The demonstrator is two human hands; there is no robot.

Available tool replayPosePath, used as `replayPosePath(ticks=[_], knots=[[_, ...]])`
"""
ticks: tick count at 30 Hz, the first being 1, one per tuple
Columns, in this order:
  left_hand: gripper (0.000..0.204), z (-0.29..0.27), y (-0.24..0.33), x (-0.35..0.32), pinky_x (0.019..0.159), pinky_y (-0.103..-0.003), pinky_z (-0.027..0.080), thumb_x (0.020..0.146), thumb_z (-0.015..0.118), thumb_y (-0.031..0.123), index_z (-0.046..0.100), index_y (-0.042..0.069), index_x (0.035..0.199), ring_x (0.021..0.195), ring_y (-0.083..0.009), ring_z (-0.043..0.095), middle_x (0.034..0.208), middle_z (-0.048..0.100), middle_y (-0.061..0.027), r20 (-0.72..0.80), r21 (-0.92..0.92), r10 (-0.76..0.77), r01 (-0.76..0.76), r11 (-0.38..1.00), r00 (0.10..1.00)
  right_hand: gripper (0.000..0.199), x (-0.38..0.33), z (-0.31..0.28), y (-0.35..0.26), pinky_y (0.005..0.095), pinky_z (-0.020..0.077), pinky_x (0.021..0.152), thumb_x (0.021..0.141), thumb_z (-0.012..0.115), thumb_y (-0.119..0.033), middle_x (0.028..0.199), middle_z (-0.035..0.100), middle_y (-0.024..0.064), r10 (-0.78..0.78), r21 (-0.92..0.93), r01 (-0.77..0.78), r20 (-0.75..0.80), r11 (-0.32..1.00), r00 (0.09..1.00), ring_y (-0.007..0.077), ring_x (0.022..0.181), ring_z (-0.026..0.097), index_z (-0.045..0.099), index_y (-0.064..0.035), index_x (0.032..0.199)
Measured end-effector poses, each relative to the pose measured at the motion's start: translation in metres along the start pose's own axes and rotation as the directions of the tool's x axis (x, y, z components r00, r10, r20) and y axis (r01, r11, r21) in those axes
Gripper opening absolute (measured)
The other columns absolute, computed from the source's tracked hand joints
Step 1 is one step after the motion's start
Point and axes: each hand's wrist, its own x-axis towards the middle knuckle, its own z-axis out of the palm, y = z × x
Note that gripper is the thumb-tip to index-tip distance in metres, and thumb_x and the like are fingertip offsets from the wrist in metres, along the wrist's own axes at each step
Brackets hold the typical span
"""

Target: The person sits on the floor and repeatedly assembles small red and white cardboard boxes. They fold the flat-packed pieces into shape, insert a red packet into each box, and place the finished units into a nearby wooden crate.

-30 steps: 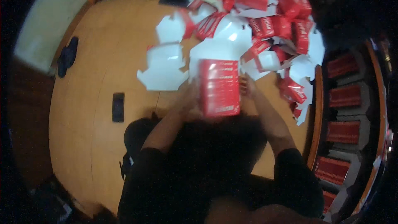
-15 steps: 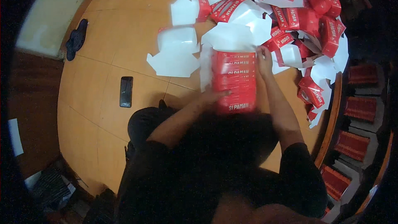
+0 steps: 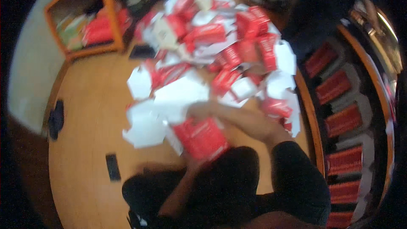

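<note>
Your left hand (image 3: pixel 194 162) grasps the red carton (image 3: pixel 201 139) nearside, your right hand (image 3: pixel 200 110), grip unclear, at its far edge.

Red carton (image 3: pixel 201 138), tilted, white along left side

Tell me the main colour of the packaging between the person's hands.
The packaging is mostly red, as the head view shows, though blurred.
</note>
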Motion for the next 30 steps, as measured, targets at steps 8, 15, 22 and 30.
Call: replayPosePath(ticks=[8,15,22,30], knots=[[0.11,-0.003,-0.002,0.064,0.116,-0.045,0.027,0.07,0.083,0.024,0.013,0.0,0.152,0.138,-0.0333,0.035,0.148,0.034,-0.0211,0.129,-0.706,0.766,-0.484,0.517,0.63,0.024,-0.096,0.025,-0.114,0.0495,0.0524,0.074,0.085,0.063,-0.032,0.087,0.067,0.0154,0.309,-0.014,-0.32,-0.223,0.947,0.925,0.0372,0.086,0.066,0.067,-0.0095,0.093],[0.084,-0.028,0.028,-0.001,0.114,-0.041,0.029,0.085,0.063,0.031,0.021,-0.001,0.15,0.136,-0.03,0.038,0.148,0.037,-0.0188,-0.011,0.191,0.034,-0.031,0.981,0.999,0.034,-0.119,0.072,-0.183,0.0499,0.0482,0.088,0.097,0.048,-0.036,0.098,0.067,0.0167,0.46,0.119,-0.445,-0.23,0.888,0.857,0.0362,0.098,0.064,0.065,-0.0077,0.099],[0.064,-0.055,0.101,0.011,0.112,-0.038,0.032,0.097,0.045,0.034,0.03,-0.003,0.148,0.133,-0.0263,0.042,0.147,0.042,-0.0171,0.097,0.043,-0.218,0.215,0.976,0.971,0.027,-0.117,0.037,-0.201,0.04,0.0476,0.095,0.088,0.058,-0.02,0.114,0.067,0.0138,0.529,0.422,-0.417,-0.193,0.805,0.826,0.0293,0.106,0.063,0.071,-0.0113,0.11],[0.056,-0.065,0.03,0.04,0.103,-0.038,0.042,0.104,0.04,0.04,0.044,-0.002,0.14,0.119,-0.0246,0.055,0.135,0.055,-0.0144,0.02,-0.144,-0.237,0.238,0.961,0.971,0.023,-0.1,0.034,-0.185,0.0427,0.0495,0.085,0.094,0.054,-0.014,0.1,0.065,0.0192,0.366,0.169,-0.338,-0.174,0.926,0.914,0.039,0.096,0.062,0.068,-0.0078,0.111]])
